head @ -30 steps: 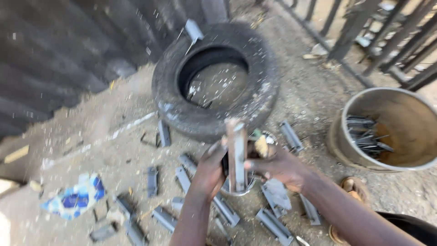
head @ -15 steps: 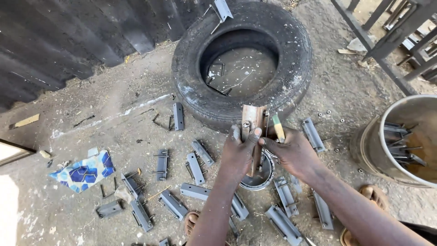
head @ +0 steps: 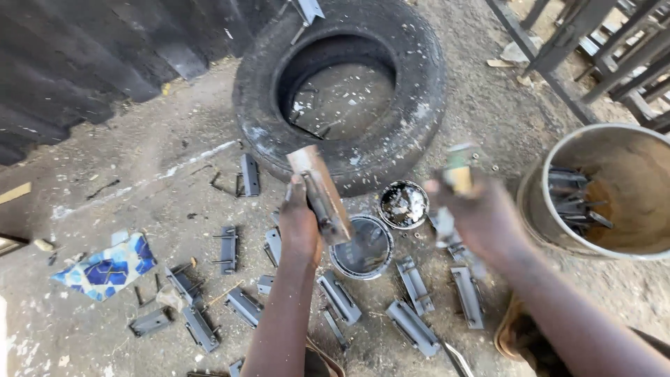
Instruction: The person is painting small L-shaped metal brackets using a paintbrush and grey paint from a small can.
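My left hand grips a flat rusty metal bracket and holds it tilted above an open paint tin with dark liquid in it. My right hand is apart to the right, closed round a small paintbrush with a green and tan handle, blurred by motion. The tin's round lid lies just beyond it, close to the old black tyre.
Several grey metal brackets lie scattered on the sandy concrete around the tin. A large round metal tub at the right holds more brackets. A blue patterned scrap lies at the left. A metal frame stands at the top right.
My hands were together on the bracket over the tin; now they have parted. The right hand has swung right with the brush while the left keeps the bracket.
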